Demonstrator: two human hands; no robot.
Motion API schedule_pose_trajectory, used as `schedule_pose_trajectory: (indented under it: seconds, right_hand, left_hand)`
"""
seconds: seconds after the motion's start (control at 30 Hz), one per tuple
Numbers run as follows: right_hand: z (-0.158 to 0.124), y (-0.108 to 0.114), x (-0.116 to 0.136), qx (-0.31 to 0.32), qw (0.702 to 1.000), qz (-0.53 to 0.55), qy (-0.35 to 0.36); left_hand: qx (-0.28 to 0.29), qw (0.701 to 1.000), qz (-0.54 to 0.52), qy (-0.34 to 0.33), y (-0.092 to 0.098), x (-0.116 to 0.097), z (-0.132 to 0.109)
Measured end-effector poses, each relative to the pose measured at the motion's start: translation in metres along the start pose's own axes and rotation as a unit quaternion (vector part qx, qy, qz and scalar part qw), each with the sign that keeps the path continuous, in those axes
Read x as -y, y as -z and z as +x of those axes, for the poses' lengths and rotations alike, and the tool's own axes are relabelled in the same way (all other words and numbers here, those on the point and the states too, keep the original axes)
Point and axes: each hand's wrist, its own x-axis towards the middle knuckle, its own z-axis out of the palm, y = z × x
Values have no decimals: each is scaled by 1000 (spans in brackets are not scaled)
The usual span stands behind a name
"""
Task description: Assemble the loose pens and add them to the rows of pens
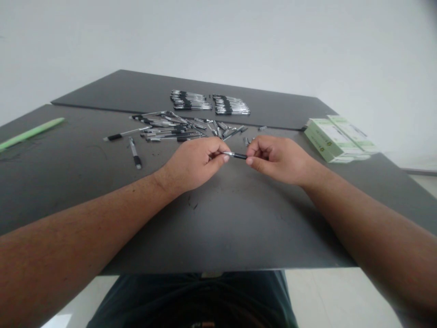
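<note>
A pen (238,156) with a clear barrel and a black grip lies level between my two hands, above the dark table. My left hand (201,160) pinches its clear part between thumb and forefinger. At the black end, the thumb and fingers of my right hand (275,157) close on it; the very tip is hidden by them. Just beyond my left hand spreads a loose heap of pen parts (170,130), with black grips and clear barrels. Small clear and black pieces, which look like caps (220,129), lie scattered behind the hands.
Two neat rows of pens, a left bundle (191,100) and a right bundle (232,105), lie farther back. One single pen barrel (135,154) rests left of the heap. Green and white boxes (336,139) are stacked at the right. A long light green object (32,133) lies at far left.
</note>
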Motion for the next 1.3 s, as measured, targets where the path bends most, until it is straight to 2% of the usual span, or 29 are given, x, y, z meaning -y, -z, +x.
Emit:
schedule_pose_trajectory:
  seconds: [0.37, 0.63, 0.83, 0.97, 1.3]
  right_hand:
    - [3, 3, -1, 33, 999, -30, 9]
    - [3, 3, 2, 53, 998, -13, 3]
    - [1, 1, 0, 30, 999, 16, -22]
    - [1, 1, 0, 18, 1000, -5, -19]
    - [2, 6, 1, 56, 998, 8, -12]
  left_hand:
    - [-3, 1000, -8, 5, -1, 1, 0]
    - [-12, 1000, -9, -3, -2, 1, -1]
    - [-14, 1000, -10, -7, -2, 1, -1]
    - [-10, 1000, -8, -12, -1, 0, 0]
    - [11, 1000, -5, -16, 5, -2, 2]
